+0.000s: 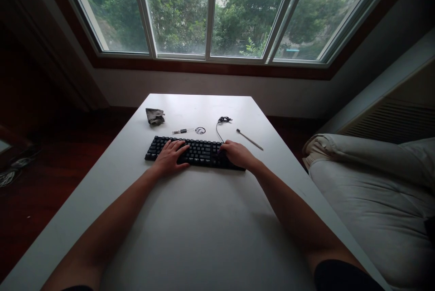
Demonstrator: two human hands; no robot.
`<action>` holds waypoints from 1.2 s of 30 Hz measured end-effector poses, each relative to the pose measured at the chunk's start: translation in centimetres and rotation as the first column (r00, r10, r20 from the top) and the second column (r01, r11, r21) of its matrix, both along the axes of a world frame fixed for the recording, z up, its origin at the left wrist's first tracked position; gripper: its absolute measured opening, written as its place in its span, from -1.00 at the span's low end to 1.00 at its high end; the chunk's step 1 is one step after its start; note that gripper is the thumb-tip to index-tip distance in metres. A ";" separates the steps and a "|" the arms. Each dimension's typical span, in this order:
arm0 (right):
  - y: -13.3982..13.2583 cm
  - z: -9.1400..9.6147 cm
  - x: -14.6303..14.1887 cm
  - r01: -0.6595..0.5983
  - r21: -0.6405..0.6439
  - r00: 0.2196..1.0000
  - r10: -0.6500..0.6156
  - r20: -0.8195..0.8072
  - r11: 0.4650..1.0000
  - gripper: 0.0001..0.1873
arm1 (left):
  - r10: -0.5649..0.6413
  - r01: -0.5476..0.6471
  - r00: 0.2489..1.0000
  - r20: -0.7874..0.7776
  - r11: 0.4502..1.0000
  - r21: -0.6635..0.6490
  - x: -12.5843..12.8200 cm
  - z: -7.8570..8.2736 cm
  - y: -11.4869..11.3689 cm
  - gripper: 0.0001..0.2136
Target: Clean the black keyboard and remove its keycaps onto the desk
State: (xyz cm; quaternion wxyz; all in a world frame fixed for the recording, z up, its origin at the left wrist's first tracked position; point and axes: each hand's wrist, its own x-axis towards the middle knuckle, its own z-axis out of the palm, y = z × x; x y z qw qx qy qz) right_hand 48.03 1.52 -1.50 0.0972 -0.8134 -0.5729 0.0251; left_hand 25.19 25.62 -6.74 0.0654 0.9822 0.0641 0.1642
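A black keyboard (200, 151) lies crosswise on the white table, its rows of keys facing up. My left hand (170, 157) rests on its left-middle part, fingers spread over the keys and the thumb along the near edge. Over the right end of the keyboard, my right hand (238, 154) is closed with curled fingers. Whatever sits between those fingertips is hidden or too small to name. A thin cable (218, 130) runs from behind the keyboard near my right hand to a small coiled bundle (224, 119) with its plug.
Beyond the keyboard on the white table (204, 227) lie a crumpled grey cloth (155, 116), a small black-handled wire tool (183, 131) and a flat round item (200, 130). A thin stick with a dark tip (249, 139) lies right. A pale padded seat (367, 191) stands beside the table.
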 end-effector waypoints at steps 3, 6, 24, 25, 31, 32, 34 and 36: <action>1.3 0.0 -0.2 0.068 0.147 0.998 -0.067 -0.013 0.987 -0.66 | -0.005 0.005 1.000 0.007 1.000 0.001 -0.1 0.0 0.0 -0.30; 3.3 -0.6 -0.7 0.091 0.178 0.996 -0.091 -0.005 0.980 -0.66 | -0.012 0.012 1.000 0.013 1.000 0.002 -0.1 0.1 0.0 -0.31; 13.6 -2.8 -5.9 -0.126 0.246 0.991 0.131 -0.005 0.961 -0.69 | 0.224 -0.204 0.959 0.175 0.971 -0.126 -0.2 0.0 1.9 -0.60; 13.9 -2.9 -6.4 -0.161 0.261 0.986 0.168 -0.006 0.952 -0.69 | 0.279 -0.251 0.940 0.195 0.955 -0.156 -0.4 0.0 2.6 -0.62; 13.9 -3.0 -9.0 -0.354 0.260 0.931 0.364 0.010 0.898 -0.70 | 0.558 -0.432 0.789 0.259 0.802 -0.412 -2.2 -0.6 7.1 -0.70; 13.7 -2.8 -9.3 -0.402 0.253 0.910 0.416 -0.002 0.880 -0.71 | 0.580 -0.426 0.773 0.257 0.775 -0.467 -2.3 -0.8 7.6 -0.70; 13.7 -2.2 -9.7 -0.506 0.250 0.843 0.535 -0.059 0.825 -0.73 | 0.633 -0.416 0.736 0.239 0.702 -0.578 -2.4 -1.1 8.3 -0.69; 13.9 -1.6 -10.1 -0.555 0.285 0.784 0.606 -0.133 0.781 -0.72 | 0.688 -0.395 0.693 0.217 0.614 -0.684 -2.4 -1.5 8.7 -0.68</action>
